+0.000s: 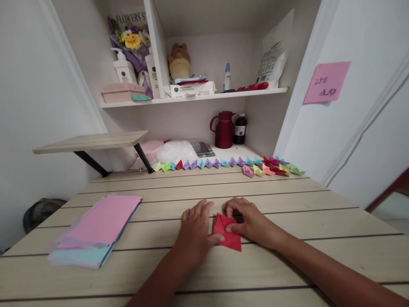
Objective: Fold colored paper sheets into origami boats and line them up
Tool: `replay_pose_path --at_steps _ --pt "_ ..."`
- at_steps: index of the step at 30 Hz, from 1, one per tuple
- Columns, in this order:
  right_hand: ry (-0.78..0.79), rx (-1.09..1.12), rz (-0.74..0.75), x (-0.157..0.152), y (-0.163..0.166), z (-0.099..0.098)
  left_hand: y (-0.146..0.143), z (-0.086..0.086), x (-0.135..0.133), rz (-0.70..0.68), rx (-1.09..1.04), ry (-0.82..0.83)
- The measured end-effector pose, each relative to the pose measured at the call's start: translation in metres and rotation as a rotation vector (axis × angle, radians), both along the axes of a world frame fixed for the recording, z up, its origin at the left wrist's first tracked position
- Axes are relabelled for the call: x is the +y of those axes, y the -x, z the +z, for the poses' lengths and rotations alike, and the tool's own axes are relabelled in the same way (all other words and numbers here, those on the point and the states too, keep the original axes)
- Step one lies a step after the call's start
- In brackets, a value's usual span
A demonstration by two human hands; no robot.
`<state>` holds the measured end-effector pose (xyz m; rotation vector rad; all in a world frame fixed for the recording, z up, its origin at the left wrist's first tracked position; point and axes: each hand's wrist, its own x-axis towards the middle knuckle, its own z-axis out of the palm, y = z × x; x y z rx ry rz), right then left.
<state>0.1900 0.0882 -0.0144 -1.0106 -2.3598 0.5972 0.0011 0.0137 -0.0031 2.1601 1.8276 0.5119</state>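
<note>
A folded piece of red paper point(232, 241) lies on the slatted wooden table in front of me, with creased flaps near its top. My left hand point(198, 224) is at its left side, fingers stretched out on the table and the thumb touching the paper's left edge. From the right, my right hand point(244, 217) grips the paper, its thumb pressed on top and its fingers curled at the upper right edge. Those fingertips are partly hidden.
A stack of coloured paper sheets point(105, 221) lies at the left. Along the back runs a row of small folded paper boats point(208, 163), with more boats point(267, 169) grouped at the right. Behind stand a red jug point(224, 130), a dark bottle point(240, 130) and a small raised shelf point(92, 141).
</note>
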Motion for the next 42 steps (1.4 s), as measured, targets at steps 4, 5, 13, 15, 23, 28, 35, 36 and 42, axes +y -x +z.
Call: replay_pose_path --at_steps 4,5,13,15,23,28,35,36,42 --pt "0.073 0.065 0.106 -0.004 -0.003 0.003 0.002 -0.006 0.002 -0.01 -0.05 -0.031" --pt "0.09 0.069 0.103 -0.006 -0.003 0.004 0.002 -0.008 0.003 -0.01 -0.07 -0.049" --pt "0.545 0.543 0.113 -0.011 0.006 0.003 -0.007 -0.007 0.009 0.022 -0.584 -0.124" --pt "0.689 0.686 0.078 -0.014 0.01 0.006 -0.01 -0.003 0.008 0.039 -0.756 -0.088" --pt "0.654 0.638 -0.034 -0.02 0.009 0.013 -0.02 -0.004 0.003 0.111 -0.799 -0.047" --pt "0.217 0.329 -0.021 -0.023 0.004 0.019 -0.016 0.001 0.001 0.05 -0.445 -0.23" --pt "0.427 0.507 0.042 -0.027 0.007 0.019 -0.014 0.008 0.002 0.109 -0.762 -0.159" --pt "0.496 0.567 0.045 -0.027 0.008 0.018 -0.015 0.007 0.003 0.119 -0.875 -0.116" --pt "0.704 0.742 -0.005 -0.023 0.011 0.015 -0.016 -0.006 0.008 0.123 -1.174 0.055"
